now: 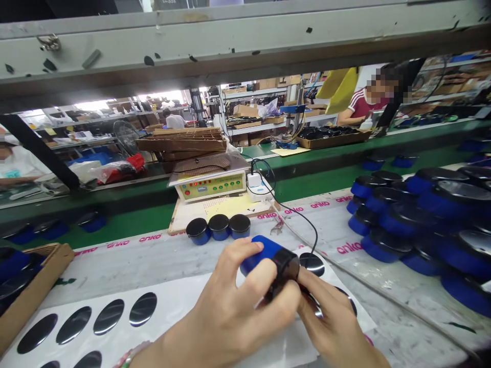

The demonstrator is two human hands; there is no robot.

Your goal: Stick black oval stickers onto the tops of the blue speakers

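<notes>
My left hand point(238, 301) is wrapped round a blue-and-black round device point(264, 255), tipped on its side with its black end toward the right. Close against that black end, my right hand point(333, 317) has its fingers pinched together. A shiny dark edge shows between them, but I cannot make out what it is. Beneath both hands lies a white sheet point(184, 291) with glossy black discs point(142, 308) in rows. One more black disc point(311, 264) shows just beyond my right fingers.
Three blue-and-black devices point(219, 227) stand in a row behind my hands. Many more are stacked at the right point(406, 220). A cardboard box point(42, 291) is at the left. A control unit point(210, 185) and a cable point(368, 286) lie ahead. A person point(364, 105) sits across the green conveyor point(299, 179).
</notes>
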